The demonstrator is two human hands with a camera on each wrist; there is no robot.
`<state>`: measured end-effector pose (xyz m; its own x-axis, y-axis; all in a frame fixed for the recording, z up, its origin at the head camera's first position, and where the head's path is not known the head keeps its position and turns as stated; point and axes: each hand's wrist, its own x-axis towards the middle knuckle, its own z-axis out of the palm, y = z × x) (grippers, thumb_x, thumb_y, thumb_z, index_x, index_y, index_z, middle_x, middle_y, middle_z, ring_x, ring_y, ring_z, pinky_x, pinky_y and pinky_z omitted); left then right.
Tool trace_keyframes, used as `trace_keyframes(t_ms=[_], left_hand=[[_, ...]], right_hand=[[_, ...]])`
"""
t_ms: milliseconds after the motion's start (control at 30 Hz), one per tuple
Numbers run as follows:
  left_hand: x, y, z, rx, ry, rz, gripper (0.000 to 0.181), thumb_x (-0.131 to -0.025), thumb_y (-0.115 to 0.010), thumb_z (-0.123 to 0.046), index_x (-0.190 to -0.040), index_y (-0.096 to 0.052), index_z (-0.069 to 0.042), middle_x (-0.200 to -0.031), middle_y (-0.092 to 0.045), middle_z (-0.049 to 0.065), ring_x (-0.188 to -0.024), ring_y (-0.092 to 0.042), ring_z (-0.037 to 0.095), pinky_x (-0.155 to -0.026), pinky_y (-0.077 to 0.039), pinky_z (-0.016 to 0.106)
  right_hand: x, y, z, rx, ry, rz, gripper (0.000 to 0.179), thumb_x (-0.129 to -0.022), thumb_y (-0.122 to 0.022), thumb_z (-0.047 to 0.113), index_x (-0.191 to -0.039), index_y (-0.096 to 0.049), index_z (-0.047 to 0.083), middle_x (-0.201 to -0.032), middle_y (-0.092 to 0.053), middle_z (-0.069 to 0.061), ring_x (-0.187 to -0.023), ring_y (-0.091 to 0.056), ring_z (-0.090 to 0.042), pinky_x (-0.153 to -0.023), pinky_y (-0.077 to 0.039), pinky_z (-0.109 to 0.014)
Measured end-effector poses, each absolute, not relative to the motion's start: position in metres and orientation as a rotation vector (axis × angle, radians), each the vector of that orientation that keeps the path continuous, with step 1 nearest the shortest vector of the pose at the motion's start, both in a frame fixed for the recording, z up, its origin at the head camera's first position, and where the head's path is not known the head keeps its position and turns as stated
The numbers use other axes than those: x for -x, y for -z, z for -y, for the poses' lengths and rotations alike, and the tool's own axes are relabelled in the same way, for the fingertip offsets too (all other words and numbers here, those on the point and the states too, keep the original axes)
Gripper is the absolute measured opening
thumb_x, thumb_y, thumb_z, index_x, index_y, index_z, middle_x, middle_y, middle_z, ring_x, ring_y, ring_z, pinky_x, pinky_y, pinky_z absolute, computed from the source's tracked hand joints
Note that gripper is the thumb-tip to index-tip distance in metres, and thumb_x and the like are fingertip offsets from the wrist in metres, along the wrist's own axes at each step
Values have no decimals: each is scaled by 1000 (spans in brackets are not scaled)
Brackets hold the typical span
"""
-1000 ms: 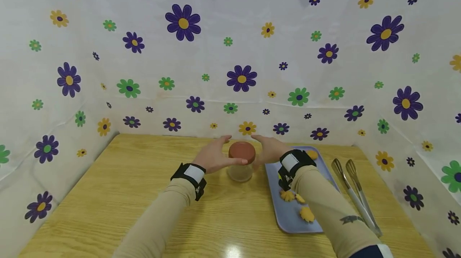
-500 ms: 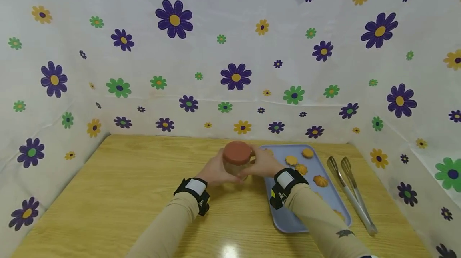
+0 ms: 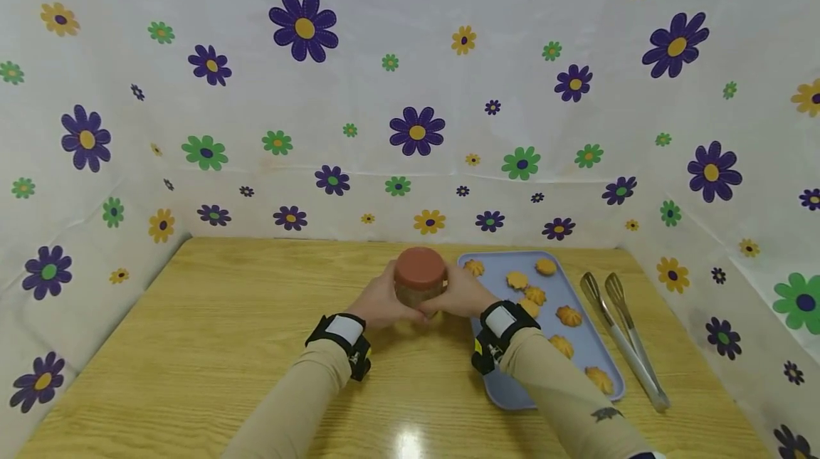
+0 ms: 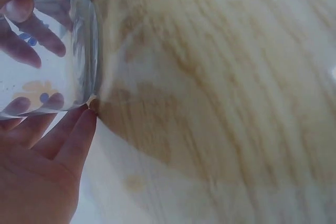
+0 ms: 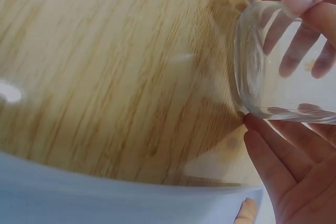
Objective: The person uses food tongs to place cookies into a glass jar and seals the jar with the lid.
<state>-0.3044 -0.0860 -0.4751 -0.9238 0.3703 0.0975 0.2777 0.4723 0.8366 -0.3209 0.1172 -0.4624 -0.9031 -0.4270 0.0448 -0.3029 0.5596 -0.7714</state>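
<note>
A clear glass jar (image 4: pixel 52 51) with a reddish-brown lid (image 3: pixel 420 267) is at the middle of the wooden table, upright between both hands. My left hand (image 3: pixel 383 301) grips it from the left, fingers wrapped round the glass. From the right, my right hand (image 3: pixel 466 293) holds the opposite side, and the thumbs come close together at the front. In the right wrist view, fingers show through the see-through wall of the glass jar (image 5: pixel 286 72), which has nothing visible inside. Its bottom is close to the tabletop.
Right of the hands lies a blue-grey tray (image 3: pixel 509 396) with several golden cookies (image 3: pixel 569 316) on it. Metal tongs (image 3: pixel 631 345) lie beyond its right edge. A flower-printed white sheet (image 3: pixel 359 89) walls the wooden table (image 3: pixel 211 331) at the back and sides.
Both hands have come in from beside the jar and taken hold of it. The right hand shifted left off the tray, uncovering more cookies. The head view has shifted slightly.
</note>
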Motion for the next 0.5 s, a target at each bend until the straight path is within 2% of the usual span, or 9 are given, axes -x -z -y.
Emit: trace_keyframes(t_ms=[133, 333, 500], left_hand=[[300, 473, 86, -609, -1468, -2582, 110, -63, -96, -24, -154, -37, -10, -149, -54, 13, -141, -46, 34, -119, -32, 58], [287, 472, 90, -645, -1426, -2592, 112, -59, -98, -36, -153, -41, -15, -147, -56, 7, -139, -49, 28, -119, -33, 54], [274, 475, 95, -747, -1398, -2619, 100, -61, -96, -40, -145, -48, -15, -136, -63, 4, -129, -58, 23, -111, -44, 50]], right_hand=[[315, 459, -119, 621, 1225, -2631, 86, -69, -90, 30, -145, -55, 13, -137, -66, -7, -126, -60, -28, -105, -50, -51], [295, 450, -123, 714, 1252, -2482, 88, -74, -84, 23, -152, -45, 10, -145, -59, -9, -132, -56, -28, -108, -48, -50], [274, 445, -126, 812, 1217, -2416, 82, -81, -80, 28, -153, -43, 14, -146, -58, -5, -132, -56, -23, -109, -47, -47]])
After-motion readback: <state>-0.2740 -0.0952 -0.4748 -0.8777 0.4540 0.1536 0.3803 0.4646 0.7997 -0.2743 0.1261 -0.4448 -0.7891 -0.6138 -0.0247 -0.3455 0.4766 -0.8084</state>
